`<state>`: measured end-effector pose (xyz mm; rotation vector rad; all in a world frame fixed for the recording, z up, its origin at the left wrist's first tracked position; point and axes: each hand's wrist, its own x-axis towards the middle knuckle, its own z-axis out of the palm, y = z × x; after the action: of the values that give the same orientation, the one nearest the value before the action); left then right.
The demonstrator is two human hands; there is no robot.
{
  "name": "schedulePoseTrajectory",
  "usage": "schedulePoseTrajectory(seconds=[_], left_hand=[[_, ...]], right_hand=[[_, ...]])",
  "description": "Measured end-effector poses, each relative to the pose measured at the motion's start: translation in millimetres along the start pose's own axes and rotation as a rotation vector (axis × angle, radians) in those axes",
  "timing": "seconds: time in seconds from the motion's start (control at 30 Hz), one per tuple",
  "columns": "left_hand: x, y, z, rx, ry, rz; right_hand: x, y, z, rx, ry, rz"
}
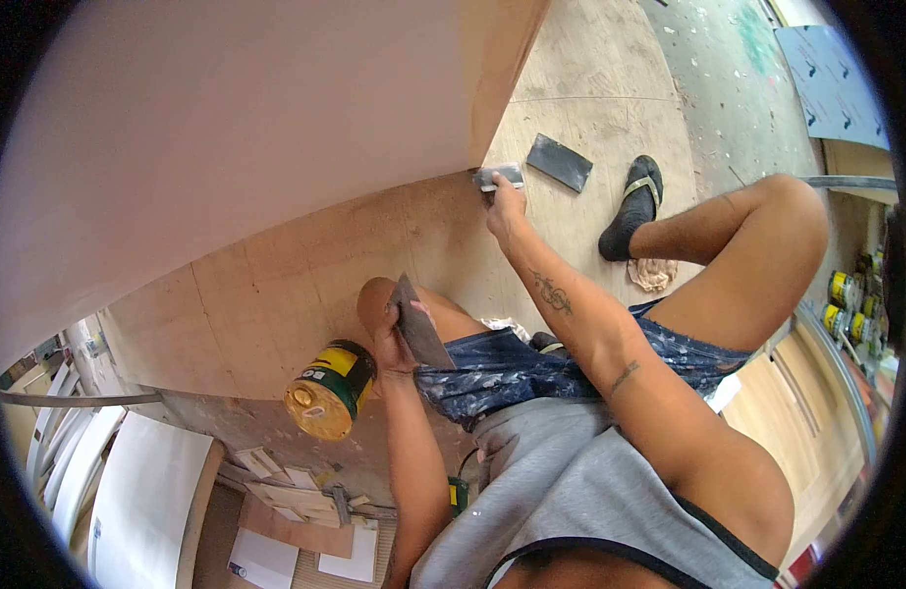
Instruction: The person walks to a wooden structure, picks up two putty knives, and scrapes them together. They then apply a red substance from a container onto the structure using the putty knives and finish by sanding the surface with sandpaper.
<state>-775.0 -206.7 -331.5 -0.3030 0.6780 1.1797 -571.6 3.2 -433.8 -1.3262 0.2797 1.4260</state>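
My right hand [505,204] grips a small putty knife [499,177] and presses its blade against the lower corner of a large pale-coated panel [227,147]. My left hand [389,334] holds a wider grey scraper blade [420,329] over my knee, its face smeared with filler. A yellow and green tin [330,388] lies on its side on the plywood floor [305,265], just left of my left hand. I am squatting on the floor.
Another flat grey scraper [560,161] lies on the floor beyond my right hand. My foot in a black sock and sandal [633,206] rests next to it, a crumpled rag [653,274] close by. Several tins [848,304] stand at the right edge. White boards [138,491] lean at lower left.
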Motion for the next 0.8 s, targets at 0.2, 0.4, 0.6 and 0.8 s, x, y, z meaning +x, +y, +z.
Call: schedulePoseTrajectory(seconds=[0.2, 0.4, 0.6, 0.8], left_hand=[[0.9, 2.0, 3.8, 0.008, -0.136, -0.050], [6.2, 4.8, -5.9, -0.128, -0.259, -0.129], [6.1, 4.1, -5.2, -0.137, -0.248, -0.131], [3.8, 1.1, -1.4, -0.119, -0.059, -0.061]], right_hand=[[-11.0, 2.1, -46.4, 0.046, -0.078, 0.023], [-10.9, 4.7, -36.0, 0.033, -0.041, 0.001], [2.0, 13.6, -30.9, -0.038, -0.045, -0.063], [0.9, 13.8, -22.0, -0.025, 0.014, -0.029]])
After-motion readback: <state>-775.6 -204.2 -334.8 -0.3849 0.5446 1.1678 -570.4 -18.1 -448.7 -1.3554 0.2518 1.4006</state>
